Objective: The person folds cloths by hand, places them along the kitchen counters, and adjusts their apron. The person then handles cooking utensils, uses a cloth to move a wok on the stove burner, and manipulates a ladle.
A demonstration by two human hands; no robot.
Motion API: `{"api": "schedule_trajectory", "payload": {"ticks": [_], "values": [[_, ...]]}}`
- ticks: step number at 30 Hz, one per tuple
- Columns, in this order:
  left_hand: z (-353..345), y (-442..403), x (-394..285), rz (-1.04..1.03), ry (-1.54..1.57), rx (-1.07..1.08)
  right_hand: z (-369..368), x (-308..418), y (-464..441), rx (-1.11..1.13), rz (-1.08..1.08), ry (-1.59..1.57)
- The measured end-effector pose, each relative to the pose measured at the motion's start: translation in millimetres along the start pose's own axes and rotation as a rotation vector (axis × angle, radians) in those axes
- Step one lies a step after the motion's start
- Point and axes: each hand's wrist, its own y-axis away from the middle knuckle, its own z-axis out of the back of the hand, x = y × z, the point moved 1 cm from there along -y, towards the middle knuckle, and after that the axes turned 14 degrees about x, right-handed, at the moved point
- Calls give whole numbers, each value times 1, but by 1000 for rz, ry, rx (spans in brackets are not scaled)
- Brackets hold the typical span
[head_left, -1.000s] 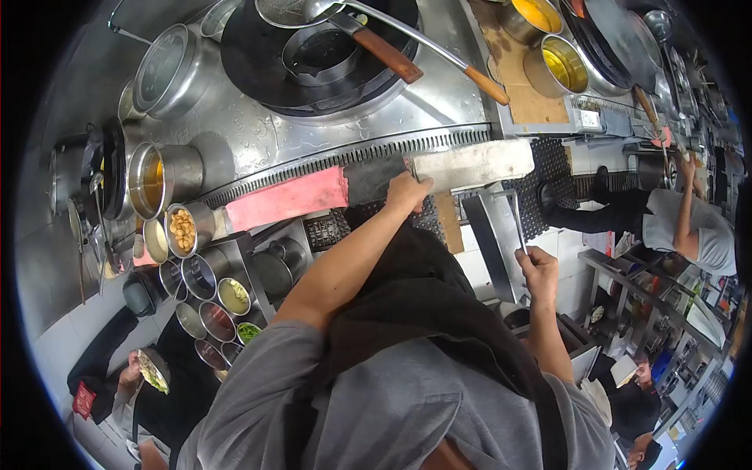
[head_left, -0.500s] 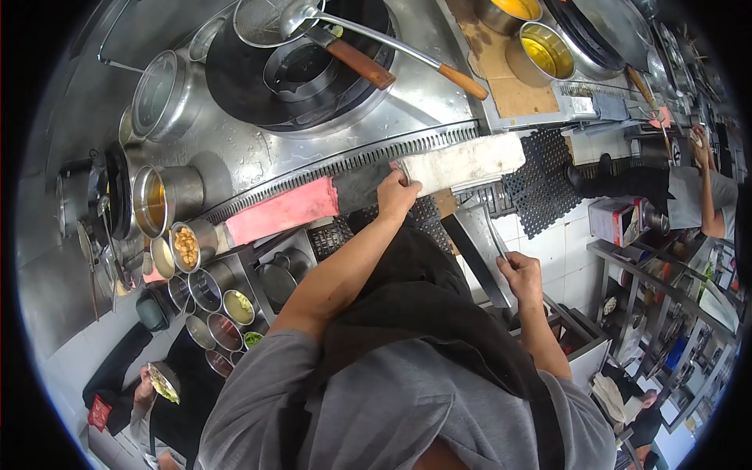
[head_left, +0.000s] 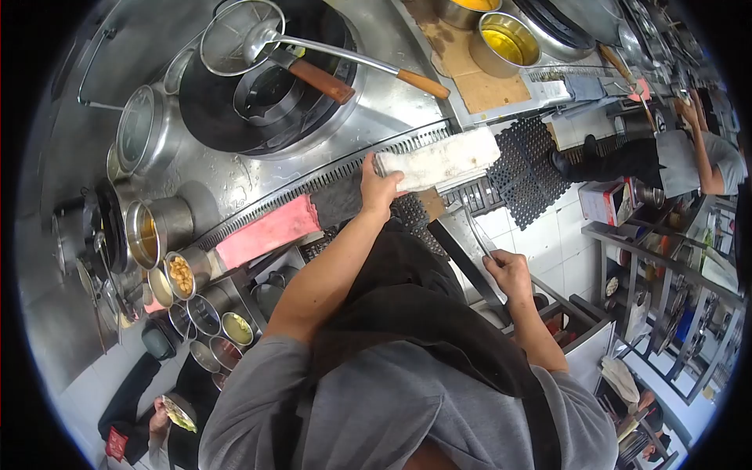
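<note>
White cloth (head_left: 445,159), upper centre | likely light, limp | take folded end | left hand (head_left: 379,190): clamped there | right hand (head_left: 511,275): closed on metal handle (head_left: 474,233)

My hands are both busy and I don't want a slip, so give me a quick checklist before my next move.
1. Left hand has hold of the white cloth: ok, thumb and fingers grip its end.
2. Right hand is on the metal bar: ok, fingers closed around it.
3. White cloth is clean: not ok, brownish stains show.
4. White cloth is dry: cannot tell.
5. Ladle lies wholly within the wok: not ok, its wooden handle sticks out past the rim.
6. Burner under the wok is off: cannot tell, the wok hides it.
</note>
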Motion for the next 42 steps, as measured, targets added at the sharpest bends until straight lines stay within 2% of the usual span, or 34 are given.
{"api": "schedule_trajectory", "payload": {"ticks": [2,3,5,8,11,15,19,21,25,29,31,32,33,35,36,39,42], "values": [[-30,23,-43,-20,89,88,-1,-2,2,-11,-24,17],[-40,20,-44,-20,81,94,-3,-6,4,-17,-26,9],[-59,12,-53,-345,-123,155,-7,-12,4,-57,15,-34],[-83,26,-86,-347,-18,261,-8,-11,9,-81,-1,-35],[-74,33,-89,-382,-22,242,-9,-12,12,-70,-21,-60],[-30,50,-66,-454,-51,222,-16,-25,7,-82,-1,-94],[37,31,-5,-304,-295,87,-13,-21,-2,-21,-3,-17],[57,28,10,36,-749,-107,-10,-15,-5,12,-25,15],[74,20,31,-193,-757,-54,-4,-3,-9,63,-72,36],[80,33,19,-230,-706,-5,-2,-6,-13,53,-64,50],[71,47,-5,-126,-1195,-97,-1,0,-9,39,-78,42],[67,46,-11,-75,-1334,-120,0,1,-7,27,-91,35],[57,45,-19,-80,-1334,-111,-3,-5,-6,19,-97,34],[20,33,-37,-457,-1422,54,-12,-21,-8,-41,-19,1],[0,17,-37,-585,-1423,177,-11,-16,-6,-24,-68,15],[-68,-34,-27,-672,-1461,333,-23,-25,-3,-50,-75,7],[-113,-67,-19,-588,-1587,348,-24,-16,5,-15,-165,-9]]}}
